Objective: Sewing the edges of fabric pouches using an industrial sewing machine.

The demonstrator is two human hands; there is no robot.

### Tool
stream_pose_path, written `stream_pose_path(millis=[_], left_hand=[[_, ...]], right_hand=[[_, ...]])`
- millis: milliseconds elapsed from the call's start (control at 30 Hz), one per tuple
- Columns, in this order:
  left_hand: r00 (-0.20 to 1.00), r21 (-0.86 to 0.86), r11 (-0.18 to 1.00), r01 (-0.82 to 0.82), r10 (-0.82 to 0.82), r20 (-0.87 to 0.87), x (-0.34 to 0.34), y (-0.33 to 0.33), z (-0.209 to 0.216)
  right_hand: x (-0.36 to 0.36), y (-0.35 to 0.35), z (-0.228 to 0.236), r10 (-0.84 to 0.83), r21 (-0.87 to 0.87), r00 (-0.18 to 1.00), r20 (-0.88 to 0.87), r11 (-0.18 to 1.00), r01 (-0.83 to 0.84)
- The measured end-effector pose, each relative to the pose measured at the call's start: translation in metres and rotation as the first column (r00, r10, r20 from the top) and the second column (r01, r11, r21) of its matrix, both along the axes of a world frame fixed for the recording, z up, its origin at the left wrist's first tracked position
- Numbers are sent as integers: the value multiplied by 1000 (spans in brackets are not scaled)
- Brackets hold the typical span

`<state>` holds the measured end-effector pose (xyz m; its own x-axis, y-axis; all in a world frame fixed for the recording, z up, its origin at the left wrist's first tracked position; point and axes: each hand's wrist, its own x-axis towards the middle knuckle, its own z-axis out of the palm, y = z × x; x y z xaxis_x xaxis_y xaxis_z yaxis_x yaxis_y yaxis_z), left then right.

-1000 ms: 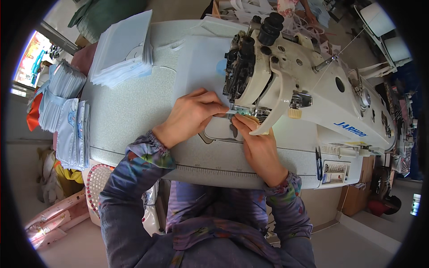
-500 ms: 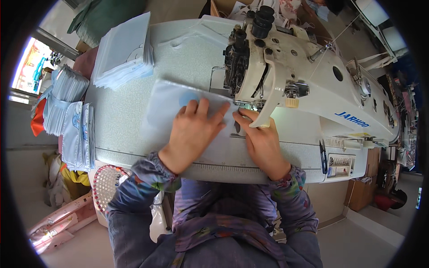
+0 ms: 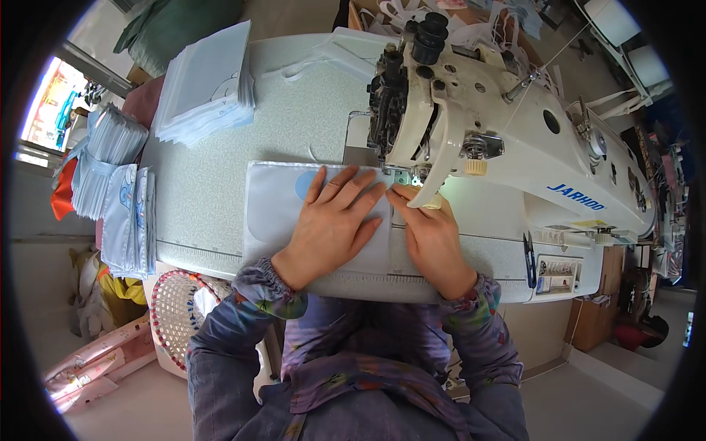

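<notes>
A pale grey-white fabric piece with a light blue round patch lies on the sewing machine's table, its upper right corner beside the presser foot. My left hand rests flat on it, fingers spread and pointing toward the needle area. My right hand is closed at the fabric's right edge, thumb and fingertips together just below the foot. Part of that grip hides behind the white guard of the sewing machine. The machine's lamp lights the spot beside my right fingers.
A stack of pale printed fabric pieces stands at the far left of the table. Tied bundles hang off its left edge. Black thread snips lie by a small parts tray at right. Below left sits a woven basket.
The fabric piece has turned so its upper edge lies nearly level, its right side now by the presser foot. My left hand moved slightly right with it; my right hand stayed nearly in place.
</notes>
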<state>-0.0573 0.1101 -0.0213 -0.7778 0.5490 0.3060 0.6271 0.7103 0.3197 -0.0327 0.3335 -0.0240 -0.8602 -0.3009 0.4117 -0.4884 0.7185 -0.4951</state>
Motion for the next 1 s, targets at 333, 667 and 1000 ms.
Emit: stream_pose_path(millis=[333,667,1000], left_hand=[[959,143,963,228,-248,138,-1,-31,8],[943,176,941,288,-311,120,-44,-34,0],[925,195,918,346,-369,90,-86,-35,-2]], right_hand=[[3,6,3,56,16,998,14,998,-56],[-2,3,2,52,10,998,26,999,-52],[-3,-1,5,34,49,998,45,998,-37]])
